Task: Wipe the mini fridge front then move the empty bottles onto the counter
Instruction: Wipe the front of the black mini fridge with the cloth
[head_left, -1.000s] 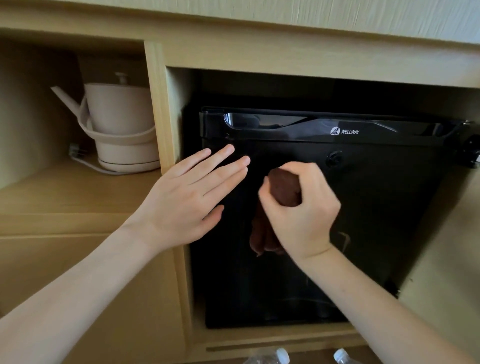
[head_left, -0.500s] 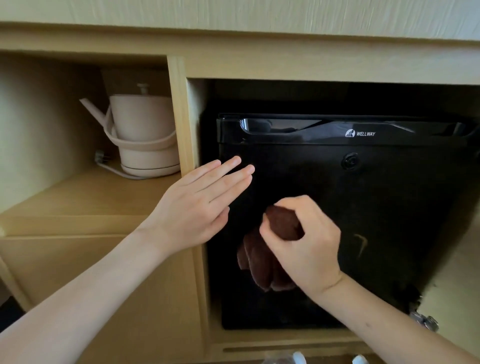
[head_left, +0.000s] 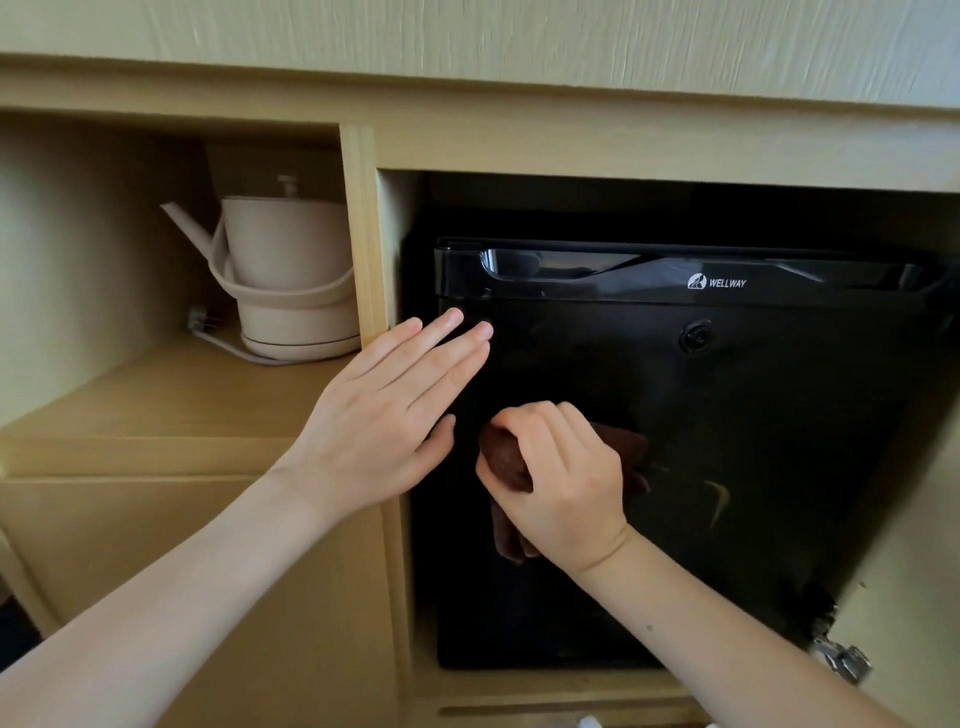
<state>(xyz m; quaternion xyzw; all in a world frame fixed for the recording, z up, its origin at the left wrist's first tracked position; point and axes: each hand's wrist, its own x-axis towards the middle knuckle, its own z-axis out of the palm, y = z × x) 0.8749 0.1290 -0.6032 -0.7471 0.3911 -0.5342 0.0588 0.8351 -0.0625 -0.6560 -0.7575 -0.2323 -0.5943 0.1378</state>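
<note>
A black mini fridge (head_left: 753, 415) marked WELLWAY sits in a wooden cabinet bay. My right hand (head_left: 561, 488) grips a bunched dark brown cloth (head_left: 506, 457) and presses it against the left middle of the fridge door. My left hand (head_left: 384, 421) lies flat, fingers together and stretched, with its fingertips on the door's upper left edge near the wooden divider. A white bottle cap (head_left: 589, 722) barely shows at the bottom edge; the bottles themselves are out of view.
A beige electric kettle (head_left: 291, 275) with its cord stands on the shelf in the left bay. A wooden divider (head_left: 363, 234) separates the bays. An open cabinet door with a metal hinge (head_left: 841, 660) stands at the right.
My right hand has carried the cloth down and to the left across the fridge door. The view has shifted, so the fridge sits further right and lower. My left hand stays flat on the door edge.
</note>
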